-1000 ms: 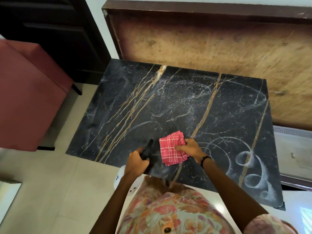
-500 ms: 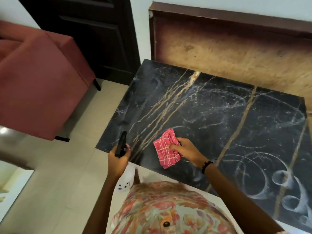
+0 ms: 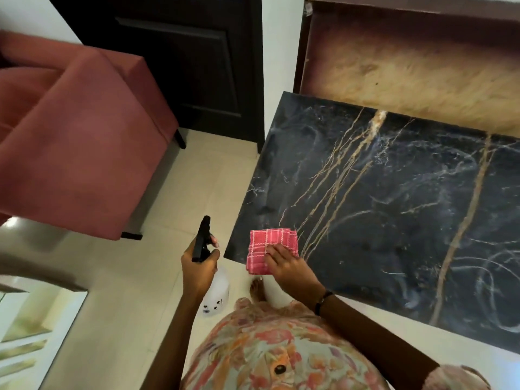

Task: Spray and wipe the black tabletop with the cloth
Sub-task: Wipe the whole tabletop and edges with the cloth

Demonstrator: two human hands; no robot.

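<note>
The black marble tabletop with gold veins and whitish smear marks fills the right side. A folded red checked cloth lies on its near left corner, partly overhanging the edge. My right hand presses on the cloth with fingers laid flat. My left hand grips a spray bottle with a black trigger head and clear white body, held off the table's left side above the floor.
A red upholstered chair stands to the left on the pale tiled floor. A dark door is behind it. A brown board leans against the wall behind the table.
My right hand slid the cloth left to the table's near left corner. My left hand carried the spray bottle left, off the table edge. The view swung to the left.
</note>
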